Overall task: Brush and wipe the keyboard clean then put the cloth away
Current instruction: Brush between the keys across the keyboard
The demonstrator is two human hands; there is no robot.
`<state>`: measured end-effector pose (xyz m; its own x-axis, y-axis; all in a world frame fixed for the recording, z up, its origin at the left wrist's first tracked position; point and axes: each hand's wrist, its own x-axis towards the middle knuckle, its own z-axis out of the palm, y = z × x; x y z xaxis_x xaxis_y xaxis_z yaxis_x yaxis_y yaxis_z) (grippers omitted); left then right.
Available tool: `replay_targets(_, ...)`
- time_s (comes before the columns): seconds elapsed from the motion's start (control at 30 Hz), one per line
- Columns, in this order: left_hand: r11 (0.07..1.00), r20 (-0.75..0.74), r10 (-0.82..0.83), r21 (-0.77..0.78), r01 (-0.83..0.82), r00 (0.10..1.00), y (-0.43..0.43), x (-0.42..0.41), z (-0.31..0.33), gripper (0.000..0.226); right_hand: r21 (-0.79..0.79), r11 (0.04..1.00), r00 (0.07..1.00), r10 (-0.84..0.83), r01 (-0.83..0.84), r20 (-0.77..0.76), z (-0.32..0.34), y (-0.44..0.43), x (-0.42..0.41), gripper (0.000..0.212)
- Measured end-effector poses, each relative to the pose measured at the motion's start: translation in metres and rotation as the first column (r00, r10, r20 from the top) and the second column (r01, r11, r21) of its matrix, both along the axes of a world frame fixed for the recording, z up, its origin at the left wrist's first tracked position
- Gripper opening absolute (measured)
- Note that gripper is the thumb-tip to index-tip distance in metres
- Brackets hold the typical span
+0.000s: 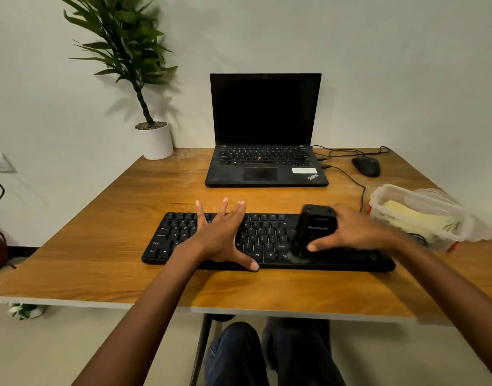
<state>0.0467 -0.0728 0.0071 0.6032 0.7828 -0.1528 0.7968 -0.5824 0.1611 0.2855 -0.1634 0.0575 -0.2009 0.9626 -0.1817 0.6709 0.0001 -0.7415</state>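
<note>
Black keyboard point(267, 238) lies across the near middle of the wooden worktop point(122, 207); left hand point(222, 232) rests on its left-centre keys, fingers spread wide and straight. Right hand point(353, 229) grips a black brush point(313, 229), thumb and fingers wrapped round it, its lower end down on the keys right of centre. Yellow cloth point(414, 218) sits in a clear tub point(374, 203) just beside the keyboard's far right end; an open laptop point(264, 112) and a mouse point(366, 166) lie behind.
</note>
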Motion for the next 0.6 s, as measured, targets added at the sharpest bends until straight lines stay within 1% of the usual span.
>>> replay_targets(0.07,0.999,-0.053,-0.025,-0.027,0.024,0.998,0.004,0.001,0.003,0.131,-0.034,0.999,0.995,-0.010,0.013,0.100,0.011,-0.002,0.017,0.040)
replay_targets(0.13,0.997,-0.083,-0.057,-0.058,0.052,0.995,0.008,0.007,0.008,0.132,-0.012,1.000,0.990,0.003,-0.001,0.141,0.024,0.006,0.015,0.040)
replay_targets(0.2,0.994,-0.119,-0.078,-0.084,0.068,0.990,0.012,0.015,0.014,0.133,0.084,0.996,0.997,0.001,-0.008,0.081,0.026,0.022,-0.003,0.038)
replay_targets(0.27,0.992,-0.157,-0.088,-0.106,0.072,0.984,0.017,0.022,0.018,0.132,0.162,0.987,1.000,-0.018,0.017,0.004,0.013,0.039,-0.023,0.037)
replay_targets(0.33,0.989,-0.172,-0.095,-0.126,0.074,0.981,0.020,0.025,0.019,0.129,0.183,0.983,0.999,-0.014,0.021,-0.035,-0.004,0.048,-0.036,0.039)
replay_targets(0.4,0.989,-0.178,-0.091,-0.131,0.068,0.980,0.022,0.025,0.019,0.128,0.132,0.991,0.999,-0.018,0.023,-0.035,-0.010,0.044,-0.029,0.038)
replay_targets(0.5,0.992,-0.212,-0.090,-0.109,0.068,0.973,0.022,0.026,0.020,0.128,0.026,1.000,0.999,-0.015,0.014,0.036,0.003,0.034,0.003,0.038)
replay_targets(0.57,0.991,-0.210,-0.092,-0.111,0.070,0.973,0.022,0.026,0.021,0.128,0.007,1.000,0.988,-0.001,0.000,0.156,0.016,0.034,0.020,0.038)
replay_targets(0.6,0.991,-0.209,-0.092,-0.114,0.069,0.974,0.021,0.026,0.021,0.128,0.028,1.000,0.975,-0.004,-0.002,0.221,0.020,0.039,0.023,0.040)
